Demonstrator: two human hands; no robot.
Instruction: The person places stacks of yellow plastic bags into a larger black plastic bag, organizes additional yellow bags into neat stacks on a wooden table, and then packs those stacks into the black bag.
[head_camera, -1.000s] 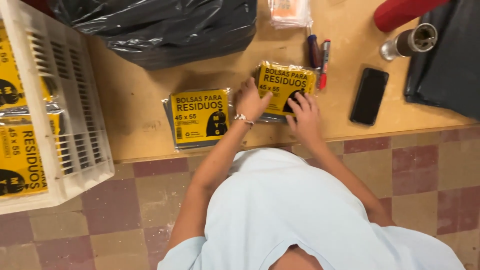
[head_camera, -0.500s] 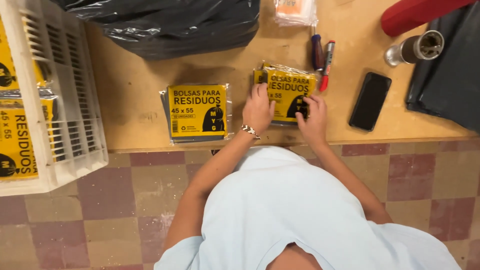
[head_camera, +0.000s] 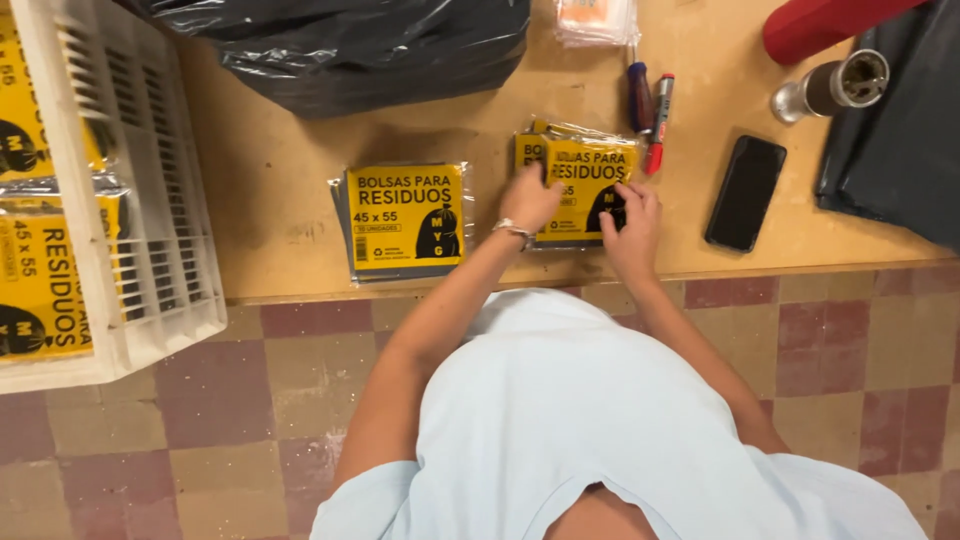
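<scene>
Both hands, left hand (head_camera: 532, 197) and right hand (head_camera: 633, 222), are pressing flat on one yellow packet stack (head_camera: 580, 170); a second packet stack (head_camera: 403, 220) is lying left on the counter (head_camera: 270, 190).

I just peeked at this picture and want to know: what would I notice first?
Probably the bright yellow packet in the middle of the wooden table, with the left hand and right hand both resting on it. A second yellow packet lies flat beside it, to the left in the picture. A big shiny black plastic bag sits crumpled at the table's far edge.
</scene>
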